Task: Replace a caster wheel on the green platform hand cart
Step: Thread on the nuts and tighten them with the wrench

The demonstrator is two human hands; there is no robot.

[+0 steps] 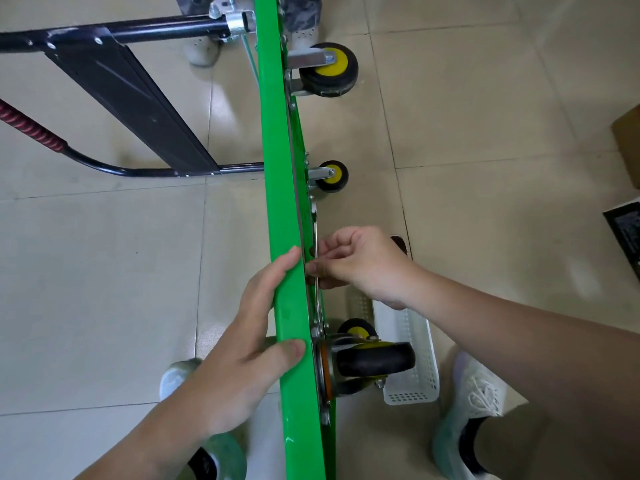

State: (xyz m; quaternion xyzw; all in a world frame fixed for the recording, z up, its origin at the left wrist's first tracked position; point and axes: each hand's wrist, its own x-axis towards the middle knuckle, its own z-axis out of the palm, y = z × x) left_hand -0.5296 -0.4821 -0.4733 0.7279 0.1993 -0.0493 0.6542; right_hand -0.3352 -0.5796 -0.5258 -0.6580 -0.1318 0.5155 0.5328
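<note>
With the left hand (249,344), presses flat against the upturned edge of the green platform cart (277,188), fingers straight along its left face, thumb laid over the rim, nothing clasped. With the right hand (360,261), pinches a slim silver wrench (314,220) between curled fingers and thumb, close against the cart's underside. Points that wrench away from the fingertips toward a small yellow-hubbed caster (333,175), far end just beside its bracket; cannot tell whether it sits on a bolt. Shows, nearer than the right wrist and just right of the left thumb, a larger black caster (375,358) fixed to the underside on a swivel plate. Shows, under the right forearm, a white perforated basket (412,362) on the tiled floor (485,150), and between it and the black caster another yellow-hubbed wheel (356,330); cannot tell whether mounted or loose. Carries, far beyond both hands, a third yellow-hubbed caster (329,69) on the same underside. Spreads, well left of the left hand, the black handle frame (131,98) with its red-wrapped grip (31,128). Stands in white shoes (481,393) either side of the cart, beneath both forearms.
</note>
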